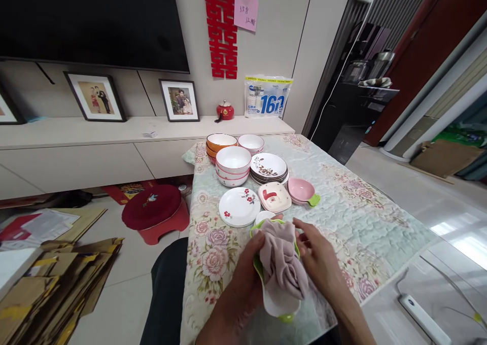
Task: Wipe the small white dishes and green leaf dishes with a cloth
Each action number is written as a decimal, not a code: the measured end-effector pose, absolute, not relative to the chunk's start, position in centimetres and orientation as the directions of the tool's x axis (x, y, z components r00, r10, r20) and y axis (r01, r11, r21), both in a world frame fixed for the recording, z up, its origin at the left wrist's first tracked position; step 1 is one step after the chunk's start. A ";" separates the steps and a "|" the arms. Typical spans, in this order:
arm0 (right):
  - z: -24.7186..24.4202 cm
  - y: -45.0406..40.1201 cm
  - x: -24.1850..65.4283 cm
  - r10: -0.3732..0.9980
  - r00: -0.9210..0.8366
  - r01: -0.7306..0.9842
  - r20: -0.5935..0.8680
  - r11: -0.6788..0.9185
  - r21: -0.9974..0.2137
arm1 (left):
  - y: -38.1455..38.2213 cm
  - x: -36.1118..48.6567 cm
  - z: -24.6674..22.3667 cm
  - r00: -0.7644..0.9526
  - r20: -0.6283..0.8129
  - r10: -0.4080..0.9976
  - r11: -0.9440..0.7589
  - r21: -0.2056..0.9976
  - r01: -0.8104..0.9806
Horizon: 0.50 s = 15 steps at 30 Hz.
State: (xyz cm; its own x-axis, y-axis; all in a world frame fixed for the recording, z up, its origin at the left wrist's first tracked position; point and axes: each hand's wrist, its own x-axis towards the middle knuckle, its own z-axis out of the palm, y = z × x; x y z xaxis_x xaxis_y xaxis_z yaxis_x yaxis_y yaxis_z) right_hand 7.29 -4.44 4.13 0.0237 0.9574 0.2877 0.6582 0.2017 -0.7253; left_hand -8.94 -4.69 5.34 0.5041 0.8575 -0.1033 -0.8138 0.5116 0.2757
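Note:
A white dish with a green rim (272,304) is held near the table's front edge, tilted, with a crumpled pinkish-grey cloth (283,259) lying over it. My left hand (247,269) grips the dish's left side, thumb on the rim by the cloth. On the right side my right hand (317,253) has its fingers bent against the dish and cloth; the fingertips are partly hidden. Just beyond are a small white dish (264,216), white plates with red flowers (239,206), a squarish patterned dish (274,198) and pink bowls with a green handle (301,190).
Farther back on the flowered tablecloth (357,218) stand stacked white bowls (233,160), orange bowls (220,141), another white bowl (251,142) and brown-patterned plates (268,166). A red stool (152,208) and flattened cardboard (72,279) are at the left.

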 end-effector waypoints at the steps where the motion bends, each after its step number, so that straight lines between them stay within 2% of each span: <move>1: 4.9 -5.2 8.1 0.947 0.095 0.653 0.307 0.174 -0.737 | -4.8 -8.7 5.1 0.524 -0.110 0.845 0.533 0.270 -0.802; 4: 7.5 -7.7 9.5 0.910 0.120 0.626 0.397 0.241 -0.742 | -5.1 -8.0 4.6 0.557 -0.129 0.820 0.570 0.277 -0.774; 6: 8.9 -9.1 9.5 0.898 -0.046 0.658 0.437 0.356 -0.663 | -5.1 -7.6 4.5 0.575 -0.140 0.806 0.588 0.296 -0.752; 10: 9.6 -10.4 8.0 0.859 -0.365 0.728 0.358 0.503 -0.466 | -5.1 -7.3 4.3 0.630 -0.150 0.762 0.644 0.286 -0.710; 12: 9.0 -10.3 7.2 0.837 -0.427 0.739 0.342 0.541 -0.401 | -5.2 -7.3 4.0 0.676 -0.143 0.723 0.686 0.260 -0.679; 15: 7.8 -9.4 6.5 0.824 -0.428 0.751 0.371 0.553 -0.361 | -5.1 -7.3 3.6 0.713 -0.149 0.686 0.723 0.249 -0.644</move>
